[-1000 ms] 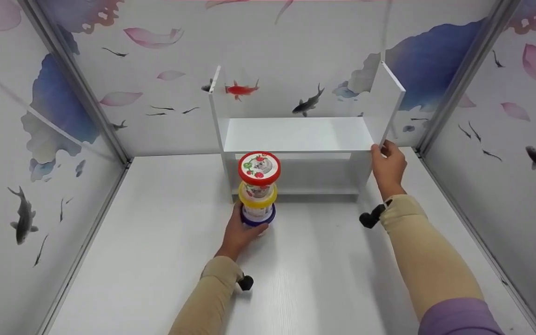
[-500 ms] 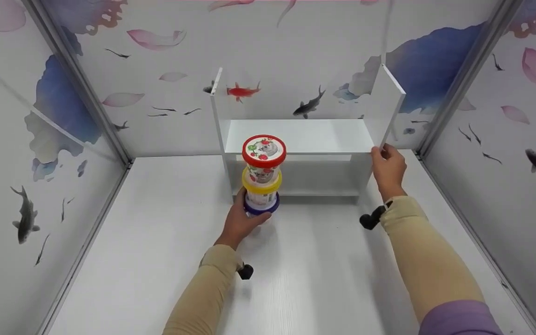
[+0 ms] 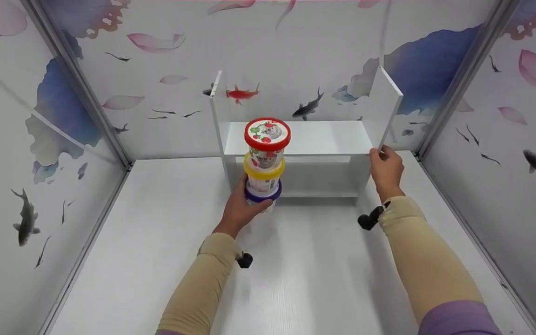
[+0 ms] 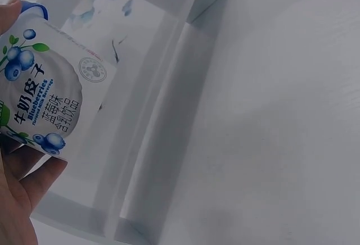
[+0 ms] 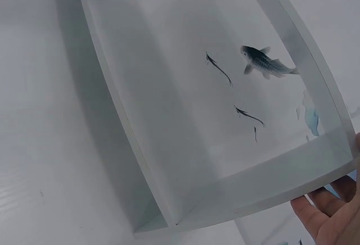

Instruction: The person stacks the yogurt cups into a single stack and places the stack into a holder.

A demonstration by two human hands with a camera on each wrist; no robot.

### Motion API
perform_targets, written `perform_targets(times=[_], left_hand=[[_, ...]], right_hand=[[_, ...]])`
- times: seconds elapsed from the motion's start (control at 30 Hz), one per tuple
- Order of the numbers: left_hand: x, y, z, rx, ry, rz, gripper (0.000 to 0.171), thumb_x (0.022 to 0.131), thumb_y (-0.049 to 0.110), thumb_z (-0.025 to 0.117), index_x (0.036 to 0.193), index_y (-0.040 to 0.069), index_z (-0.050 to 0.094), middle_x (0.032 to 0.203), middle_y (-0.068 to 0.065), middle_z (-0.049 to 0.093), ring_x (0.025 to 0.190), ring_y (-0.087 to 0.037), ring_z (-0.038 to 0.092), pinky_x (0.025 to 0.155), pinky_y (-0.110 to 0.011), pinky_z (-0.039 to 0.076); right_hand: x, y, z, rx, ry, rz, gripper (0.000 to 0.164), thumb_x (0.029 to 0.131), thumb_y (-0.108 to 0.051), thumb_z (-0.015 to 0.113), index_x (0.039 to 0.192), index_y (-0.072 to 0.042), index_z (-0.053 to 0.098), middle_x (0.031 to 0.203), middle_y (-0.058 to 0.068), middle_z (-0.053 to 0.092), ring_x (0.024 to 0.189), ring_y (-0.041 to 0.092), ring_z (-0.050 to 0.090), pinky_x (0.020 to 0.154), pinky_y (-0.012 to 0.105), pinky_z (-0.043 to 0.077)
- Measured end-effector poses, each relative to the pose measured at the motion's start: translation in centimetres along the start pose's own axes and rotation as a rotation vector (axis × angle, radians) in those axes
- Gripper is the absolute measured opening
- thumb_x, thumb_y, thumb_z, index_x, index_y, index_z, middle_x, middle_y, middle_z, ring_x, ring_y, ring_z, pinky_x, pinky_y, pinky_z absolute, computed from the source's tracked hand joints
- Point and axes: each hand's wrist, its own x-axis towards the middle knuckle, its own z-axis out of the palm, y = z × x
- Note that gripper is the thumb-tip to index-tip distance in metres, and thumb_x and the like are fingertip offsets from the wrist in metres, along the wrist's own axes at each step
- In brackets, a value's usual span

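Observation:
My left hand (image 3: 240, 208) holds a stack of three plastic cups by the lowest one, in front of the small white shelf (image 3: 296, 154). The bottom cup has a dark blue lid (image 3: 263, 195); its blueberry milk beverage label (image 4: 42, 96) faces the left wrist camera. On it stands a cup with a yellow lid (image 3: 264, 173), and on top one with a red lid (image 3: 268, 139) and a strawberry print. The stack overlaps the shelf's middle board in the head view. My right hand (image 3: 386, 171) grips the front edge of the shelf's right side panel (image 3: 387, 107).
The shelf stands on a white table (image 3: 296, 270) near the back wall (image 3: 305, 42). Its two side panels rise above the middle board, with an opening beneath down to a low bottom board (image 3: 317, 194). Fish-and-petal printed walls enclose the left and right sides.
My left hand has raised the cup stack and moved it forward, so the red lid now overlaps the shelf's middle board. My right hand keeps its grip on the side panel.

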Motion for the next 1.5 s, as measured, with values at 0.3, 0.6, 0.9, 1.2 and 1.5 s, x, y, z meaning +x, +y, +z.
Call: perform_targets(times=[0.3, 0.6, 0.9, 1.2, 1.5], left_hand=[[0.9, 1.9, -0.8, 0.001, -0.013, 0.033, 0.112, 0.075, 0.043, 0.09, 0.161, 0.034, 0.018, 0.158, 0.002, 0.039, 0.145, -0.028, 0.038, 0.118, -0.055, 0.03], [1.4, 4.0, -1.3, -0.01, -0.023, 0.064, 0.111, 0.074, 0.046, 0.09, 0.16, 0.037, 0.019, 0.157, 0.004, 0.04, 0.144, -0.027, 0.039, 0.117, -0.056, 0.032], [2.0, 6.5, -1.7, -0.038, -0.034, 0.094, 0.114, 0.071, 0.052, 0.089, 0.16, 0.038, 0.02, 0.156, 0.007, 0.042, 0.142, -0.024, 0.041, 0.117, -0.054, 0.033], [2.8, 8.9, -2.0, -0.001, -0.038, 0.135, 0.112, 0.073, 0.055, 0.087, 0.16, 0.034, 0.021, 0.155, 0.007, 0.043, 0.141, -0.021, 0.043, 0.117, -0.051, 0.034], [3.5, 11.1, -1.9, 0.027, -0.047, 0.196, 0.112, 0.071, 0.06, 0.086, 0.159, 0.034, 0.022, 0.154, 0.009, 0.044, 0.14, -0.018, 0.044, 0.118, -0.049, 0.034]], right_hand=[[-0.1, 0.1, -0.1, -0.029, 0.009, -0.047, 0.053, 0.102, -0.037, 0.049, 0.145, -0.006, 0.054, 0.137, 0.02, 0.061, 0.125, 0.032, 0.059, 0.103, 0.045, 0.05], [0.0, 0.2, 0.1, -0.05, 0.017, -0.062, 0.05, 0.103, -0.035, 0.049, 0.143, -0.007, 0.057, 0.135, 0.019, 0.063, 0.124, 0.032, 0.06, 0.102, 0.045, 0.051], [0.0, 0.3, 0.1, -0.039, 0.02, -0.06, 0.048, 0.102, -0.035, 0.049, 0.14, -0.008, 0.06, 0.133, 0.019, 0.064, 0.122, 0.031, 0.061, 0.099, 0.045, 0.052], [0.0, 0.0, 0.0, -0.051, 0.034, -0.075, 0.046, 0.102, -0.033, 0.051, 0.136, -0.005, 0.063, 0.131, 0.02, 0.065, 0.121, 0.033, 0.061, 0.1, 0.045, 0.052], [0.0, -0.1, -0.1, -0.028, 0.012, -0.045, 0.049, 0.101, -0.033, 0.049, 0.14, -0.006, 0.06, 0.132, 0.019, 0.065, 0.12, 0.03, 0.061, 0.1, 0.044, 0.052]])
